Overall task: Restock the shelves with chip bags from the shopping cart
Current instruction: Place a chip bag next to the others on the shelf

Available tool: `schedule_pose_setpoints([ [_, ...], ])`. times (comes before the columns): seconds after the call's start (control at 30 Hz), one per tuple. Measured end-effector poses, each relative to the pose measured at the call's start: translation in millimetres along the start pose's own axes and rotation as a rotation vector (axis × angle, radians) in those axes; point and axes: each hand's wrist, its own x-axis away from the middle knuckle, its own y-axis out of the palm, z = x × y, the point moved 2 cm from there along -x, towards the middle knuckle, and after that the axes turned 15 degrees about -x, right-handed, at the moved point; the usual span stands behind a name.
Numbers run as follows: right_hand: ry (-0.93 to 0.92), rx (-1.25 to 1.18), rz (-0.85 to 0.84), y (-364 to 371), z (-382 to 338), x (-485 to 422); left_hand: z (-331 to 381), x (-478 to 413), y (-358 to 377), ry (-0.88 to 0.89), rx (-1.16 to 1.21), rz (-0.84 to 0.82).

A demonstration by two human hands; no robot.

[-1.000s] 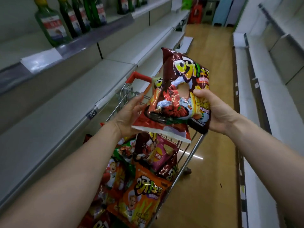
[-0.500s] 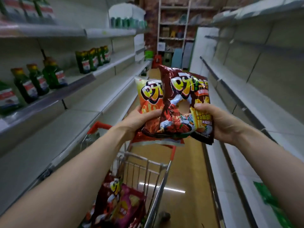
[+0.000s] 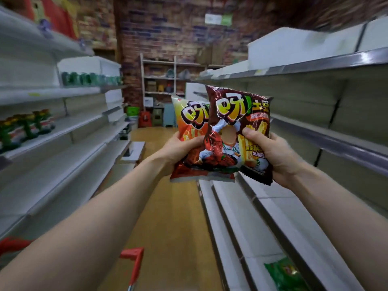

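Two chip bags are raised at chest height in the aisle. My left hand [image 3: 180, 149] grips an orange and red chip bag [image 3: 189, 120] from its left side. In front of it, overlapping, is a dark brown chip bag [image 3: 237, 114], and my right hand [image 3: 270, 152] grips it with the thumb across its front. Only the red handle [image 3: 134, 261] of the shopping cart shows, at the bottom edge. Grey shelves on the right [image 3: 304, 217] run along beside the bags.
Shelves on the left [image 3: 63, 160] carry green bottles [image 3: 27, 124] on an upper level. A green packet [image 3: 283, 274] lies on a low right shelf. The wooden floor [image 3: 163, 206] runs to a brick back wall with a storage rack [image 3: 163, 80].
The view has swung up from the cart to the aisle. Both bags have risen and shifted toward the right shelves, with both hands still holding them. The cart has dropped almost out of view.
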Motion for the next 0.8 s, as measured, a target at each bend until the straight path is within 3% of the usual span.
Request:
schedule_pose_setpoints([
  [0.53,-0.134,0.004,0.450,-154.0,-130.6,1.4,125.7,-126.3,217.7,0.161,-0.099,-0.387],
  [0.8,-0.144,0.181,0.643,-185.0,-155.3,20.2,155.2,-173.5,316.0,0.090,-0.130,-0.834],
])
